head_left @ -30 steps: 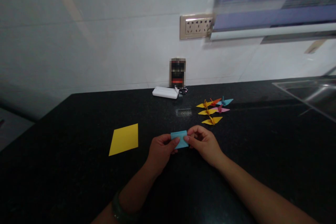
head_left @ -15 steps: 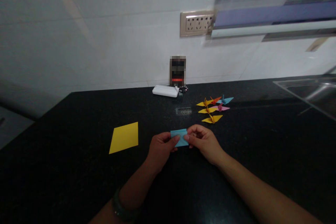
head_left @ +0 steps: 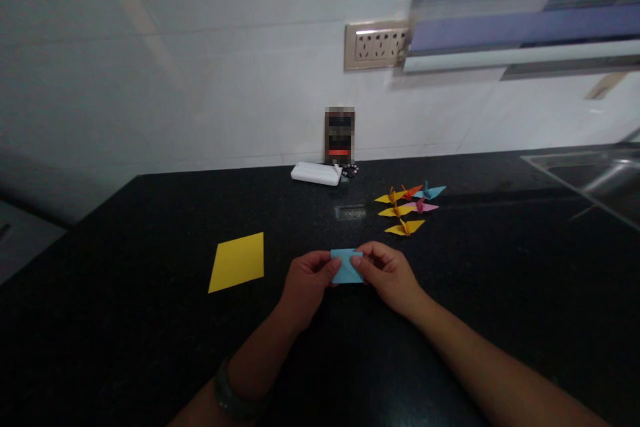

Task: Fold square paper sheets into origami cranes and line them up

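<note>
A small folded blue paper (head_left: 346,266) is held just above the black countertop (head_left: 125,347) between both hands. My left hand (head_left: 306,285) pinches its left edge with thumb and fingers closed. My right hand (head_left: 387,275) pinches its right side, fingers curled over the top. A flat yellow paper sheet (head_left: 237,261) lies to the left of my hands. Several folded paper cranes (head_left: 407,208) in yellow, orange, pink and blue sit behind my right hand.
A white box (head_left: 316,173) and a small dark object (head_left: 339,135) stand at the wall behind. A wall socket (head_left: 375,46) is above them. A steel sink (head_left: 595,177) is at the far right. A dark band circles my left wrist (head_left: 231,400).
The blue paper has changed shape slightly, now showing a slanted fold at its right side. Both hands stayed in place, fingers shifting a little on it.
</note>
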`<state>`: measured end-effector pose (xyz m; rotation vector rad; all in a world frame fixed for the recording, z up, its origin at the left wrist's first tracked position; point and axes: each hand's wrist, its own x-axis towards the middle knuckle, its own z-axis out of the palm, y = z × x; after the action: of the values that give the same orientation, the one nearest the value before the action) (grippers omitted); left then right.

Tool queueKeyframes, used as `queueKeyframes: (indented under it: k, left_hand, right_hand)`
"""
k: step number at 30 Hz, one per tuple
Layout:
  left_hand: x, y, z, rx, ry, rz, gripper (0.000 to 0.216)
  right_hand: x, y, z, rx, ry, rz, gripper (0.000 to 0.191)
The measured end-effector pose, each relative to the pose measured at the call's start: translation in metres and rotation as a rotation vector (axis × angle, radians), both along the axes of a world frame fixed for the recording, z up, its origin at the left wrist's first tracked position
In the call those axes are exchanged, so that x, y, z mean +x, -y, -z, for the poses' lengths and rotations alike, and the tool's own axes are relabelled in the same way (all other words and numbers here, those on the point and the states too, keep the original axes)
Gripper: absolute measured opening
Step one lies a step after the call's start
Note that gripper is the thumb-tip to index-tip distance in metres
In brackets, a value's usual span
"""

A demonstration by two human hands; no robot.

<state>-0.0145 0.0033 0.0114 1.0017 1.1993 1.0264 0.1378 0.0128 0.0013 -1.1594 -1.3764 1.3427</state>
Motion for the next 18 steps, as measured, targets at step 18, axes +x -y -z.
queueKeyframes:
  k: [18]
  left_hand:
    - [-0.0006, 0.0015, 0.0, 0.014, 0.054, 0.01, 0.019]
  right_hand:
    - [0.0007, 0.0056, 0.0045, 0.077, 0.096, -0.04, 0.018]
